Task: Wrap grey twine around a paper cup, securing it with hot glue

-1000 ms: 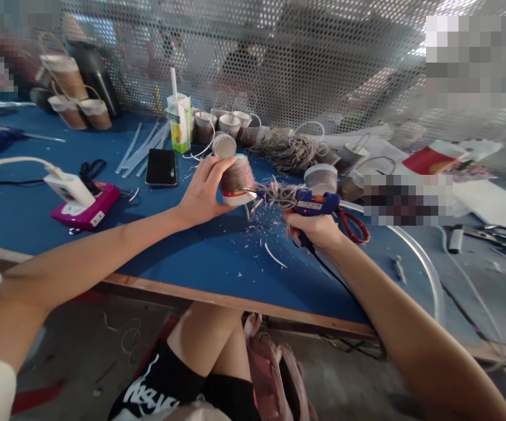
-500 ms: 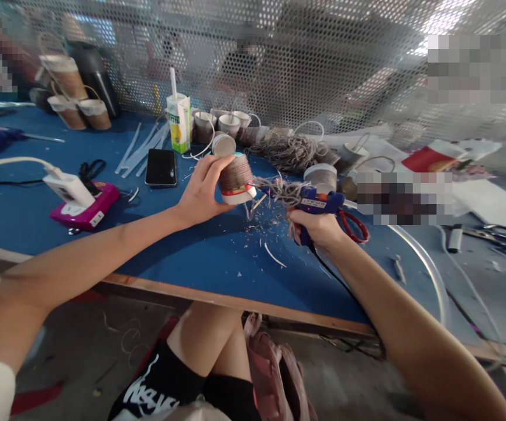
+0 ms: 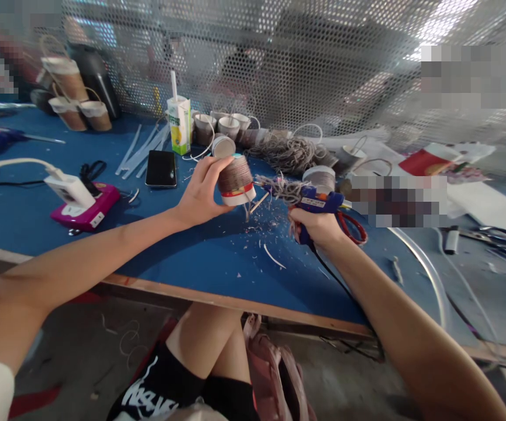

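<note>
My left hand [image 3: 205, 188] is closed around a small cup wrapped in brown cord [image 3: 235, 176], holding it tilted above the table. The cup has a red band and a white rim at its lower end. In my right hand [image 3: 314, 225] is a blue glue gun [image 3: 318, 200], its nozzle pointing left close to the cup's side. Grey cord strands cling around the gun's front, and whether the tip touches the cup I cannot tell. Behind the hands lies a tangled heap of grey cord [image 3: 294, 151], with a wrapped cup [image 3: 320, 177] just behind the gun.
A black phone [image 3: 161, 168], a drink carton [image 3: 179, 126] with a straw and a purple power strip [image 3: 86, 207] stand to the left. Several small cups [image 3: 229, 124] line the back before a perforated metal screen [image 3: 279, 64]. Scissors [image 3: 505, 237] lie at the right.
The glue gun's nozzle has drawn slightly away from the cup's lower edge. The cup has turned a little in my left hand, showing more of the red band.
</note>
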{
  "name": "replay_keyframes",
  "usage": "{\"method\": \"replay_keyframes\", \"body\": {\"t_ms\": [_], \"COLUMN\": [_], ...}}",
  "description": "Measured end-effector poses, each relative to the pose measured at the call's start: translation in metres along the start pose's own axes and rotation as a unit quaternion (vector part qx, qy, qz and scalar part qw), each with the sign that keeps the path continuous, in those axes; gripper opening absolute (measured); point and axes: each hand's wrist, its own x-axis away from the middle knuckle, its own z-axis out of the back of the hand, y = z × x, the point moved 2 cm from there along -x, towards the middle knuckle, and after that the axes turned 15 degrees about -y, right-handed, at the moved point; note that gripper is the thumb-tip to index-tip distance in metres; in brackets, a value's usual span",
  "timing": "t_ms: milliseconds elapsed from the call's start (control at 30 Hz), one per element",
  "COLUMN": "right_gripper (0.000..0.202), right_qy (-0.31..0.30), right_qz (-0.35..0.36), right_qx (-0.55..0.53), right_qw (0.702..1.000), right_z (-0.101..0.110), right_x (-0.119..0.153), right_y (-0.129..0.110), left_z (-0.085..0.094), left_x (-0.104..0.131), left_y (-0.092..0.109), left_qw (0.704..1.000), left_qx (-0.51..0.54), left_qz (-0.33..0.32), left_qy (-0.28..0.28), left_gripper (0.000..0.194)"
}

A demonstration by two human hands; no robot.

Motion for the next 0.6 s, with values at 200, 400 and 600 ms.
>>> {"method": "replay_keyframes", "body": {"t_ms": [200, 400, 600], "right_gripper": [0.027, 0.061, 0.074], "right_qy": [0.112, 0.094, -0.001], "right_qz": [0.062, 0.017, 0.113], "right_qx": [0.421, 0.530, 0.431], "right_qw": [0.898, 0.843, 0.895], "right_z": [0.018, 0.027, 0.043], "right_x": [-0.010, -0.019, -0.015], "right_y": [0.000, 0.011, -0.001], "left_z": [0.000, -0.001, -0.005], "left_x": [0.001, 0.001, 0.002], "left_y": [-0.001, -0.004, -0.006], "left_qw": [1.000, 0.998, 0.998], "left_qx": [0.016, 0.002, -0.006], "left_qz": [0.021, 0.049, 0.061], "left_qy": [-0.005, -0.028, -0.034], "left_gripper": [0.076, 0.083, 0.082]}}
